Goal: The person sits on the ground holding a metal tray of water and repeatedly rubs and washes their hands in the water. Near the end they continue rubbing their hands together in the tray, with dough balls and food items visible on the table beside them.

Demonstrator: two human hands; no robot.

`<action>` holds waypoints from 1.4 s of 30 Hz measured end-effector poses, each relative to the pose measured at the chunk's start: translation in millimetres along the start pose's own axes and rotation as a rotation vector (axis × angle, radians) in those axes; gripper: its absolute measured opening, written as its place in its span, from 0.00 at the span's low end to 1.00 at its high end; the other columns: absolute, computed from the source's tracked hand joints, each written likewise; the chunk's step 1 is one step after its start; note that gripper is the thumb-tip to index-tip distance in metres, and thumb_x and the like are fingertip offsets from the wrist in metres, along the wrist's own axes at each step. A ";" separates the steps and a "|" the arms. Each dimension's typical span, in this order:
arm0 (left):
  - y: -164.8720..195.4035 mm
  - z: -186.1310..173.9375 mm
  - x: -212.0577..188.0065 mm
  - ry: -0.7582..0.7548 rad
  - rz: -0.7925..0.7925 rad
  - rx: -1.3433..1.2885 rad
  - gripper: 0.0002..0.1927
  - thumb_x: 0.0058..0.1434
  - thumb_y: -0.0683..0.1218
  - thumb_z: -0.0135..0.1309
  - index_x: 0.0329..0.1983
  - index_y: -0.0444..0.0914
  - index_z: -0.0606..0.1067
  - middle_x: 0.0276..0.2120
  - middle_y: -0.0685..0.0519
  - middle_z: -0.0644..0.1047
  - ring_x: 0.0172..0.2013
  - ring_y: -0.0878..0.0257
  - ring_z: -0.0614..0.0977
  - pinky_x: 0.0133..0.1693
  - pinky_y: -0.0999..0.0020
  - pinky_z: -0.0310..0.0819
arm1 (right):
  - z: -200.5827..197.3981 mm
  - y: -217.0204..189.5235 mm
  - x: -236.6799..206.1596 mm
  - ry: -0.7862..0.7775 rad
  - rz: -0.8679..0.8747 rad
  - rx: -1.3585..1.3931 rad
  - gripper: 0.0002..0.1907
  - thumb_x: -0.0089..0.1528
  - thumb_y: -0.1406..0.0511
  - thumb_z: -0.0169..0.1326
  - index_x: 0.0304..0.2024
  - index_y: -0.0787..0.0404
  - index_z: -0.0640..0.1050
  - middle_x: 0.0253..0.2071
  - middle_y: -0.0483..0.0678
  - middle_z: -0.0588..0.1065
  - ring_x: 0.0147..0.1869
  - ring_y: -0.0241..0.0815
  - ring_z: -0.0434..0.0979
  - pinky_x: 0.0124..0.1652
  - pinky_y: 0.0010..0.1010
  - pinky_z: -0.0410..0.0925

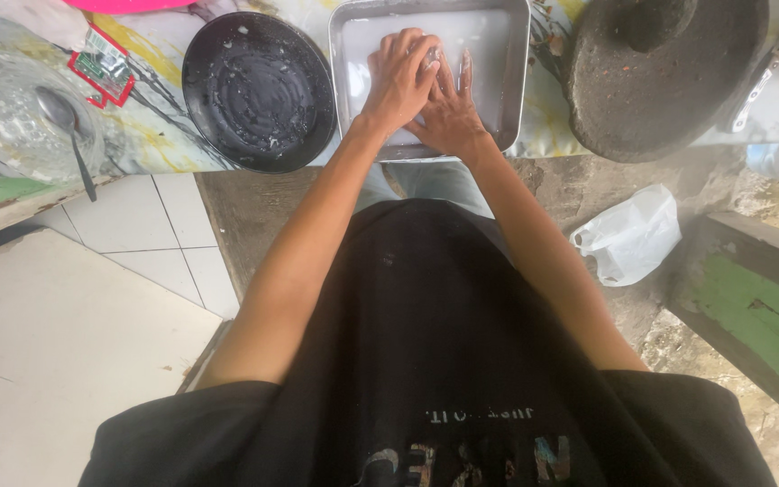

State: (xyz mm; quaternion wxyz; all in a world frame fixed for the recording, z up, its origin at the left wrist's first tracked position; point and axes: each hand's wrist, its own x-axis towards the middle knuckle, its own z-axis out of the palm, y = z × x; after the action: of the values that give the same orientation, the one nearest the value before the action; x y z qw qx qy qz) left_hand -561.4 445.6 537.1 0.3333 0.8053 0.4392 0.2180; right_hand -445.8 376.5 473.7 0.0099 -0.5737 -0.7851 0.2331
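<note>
A rectangular metal tray (507, 81) holds a white, wet-looking mass on the table edge in front of me. Both my hands are inside it. My right hand (451, 115) lies flat on the white mass with its fingers spread and smeared white. My left hand (398, 79) rests partly on top of the right one, its fingers bent and coated white at the tips. What lies under the left fingers is hidden. My black shirt fills the lower part of the view.
A round black pan (256, 90) with white residue sits left of the tray. A stone mortar with pestle (669, 77) stands at the right. A spoon (67, 126) lies in a clear bowl at far left. A white plastic bag (628, 236) and a green bench (759, 316) are lower right.
</note>
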 end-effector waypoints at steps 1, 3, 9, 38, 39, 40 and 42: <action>-0.2 -0.3 0.0 -0.006 0.007 0.009 0.13 0.68 0.47 0.56 0.55 0.45 0.75 0.57 0.53 0.69 0.59 0.50 0.67 0.56 0.44 0.61 | 0.0 0.1 0.2 -0.016 0.005 -0.002 0.44 0.69 0.41 0.44 0.78 0.57 0.54 0.78 0.66 0.50 0.82 0.67 0.38 0.67 0.77 0.27; -0.7 -0.8 -0.4 -0.020 0.019 0.026 0.11 0.68 0.47 0.56 0.53 0.45 0.75 0.58 0.53 0.69 0.60 0.50 0.67 0.56 0.45 0.61 | 0.2 0.1 0.6 -0.050 0.015 -0.006 0.43 0.69 0.41 0.44 0.78 0.56 0.54 0.78 0.64 0.51 0.82 0.66 0.38 0.68 0.78 0.27; -1.7 -2.8 -2.2 -0.036 0.010 0.017 0.14 0.69 0.46 0.54 0.57 0.45 0.74 0.58 0.54 0.69 0.60 0.51 0.68 0.58 0.46 0.61 | 1.7 -0.3 1.3 -0.026 0.007 0.007 0.44 0.68 0.42 0.44 0.78 0.58 0.55 0.78 0.65 0.49 0.82 0.66 0.35 0.67 0.78 0.27; 6.7 1.5 6.6 0.012 -0.053 0.050 0.11 0.66 0.47 0.55 0.51 0.45 0.77 0.55 0.54 0.69 0.55 0.51 0.69 0.53 0.46 0.62 | 1.2 -3.3 2.9 -0.068 0.050 -0.046 0.47 0.68 0.39 0.41 0.78 0.61 0.52 0.77 0.66 0.51 0.82 0.64 0.37 0.68 0.76 0.28; 6.1 1.2 6.7 0.031 -0.045 0.036 0.13 0.66 0.47 0.55 0.54 0.44 0.77 0.55 0.53 0.69 0.54 0.50 0.69 0.52 0.46 0.62 | 1.3 -3.2 3.3 -0.049 0.044 -0.048 0.47 0.68 0.39 0.41 0.77 0.61 0.52 0.77 0.66 0.51 0.82 0.64 0.37 0.67 0.76 0.28; 5.7 0.7 6.3 0.010 -0.045 0.049 0.11 0.67 0.47 0.55 0.52 0.45 0.77 0.55 0.54 0.69 0.55 0.51 0.70 0.53 0.46 0.63 | 1.6 -3.2 3.2 -0.057 0.042 -0.038 0.47 0.68 0.39 0.41 0.77 0.61 0.52 0.77 0.66 0.51 0.82 0.64 0.37 0.67 0.76 0.28; 4.3 0.0 5.7 -0.030 -0.041 0.074 0.07 0.69 0.47 0.55 0.49 0.47 0.77 0.56 0.55 0.70 0.56 0.52 0.70 0.55 0.48 0.63 | 1.8 -2.6 3.4 -0.069 0.037 -0.021 0.46 0.68 0.39 0.41 0.77 0.59 0.52 0.77 0.65 0.51 0.82 0.62 0.37 0.68 0.77 0.27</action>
State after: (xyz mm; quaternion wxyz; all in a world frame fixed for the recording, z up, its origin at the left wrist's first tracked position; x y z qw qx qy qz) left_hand -556.0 448.8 540.6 0.3142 0.8110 0.4584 0.1829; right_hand -449.8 378.4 472.3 -0.0276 -0.5799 -0.7766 0.2446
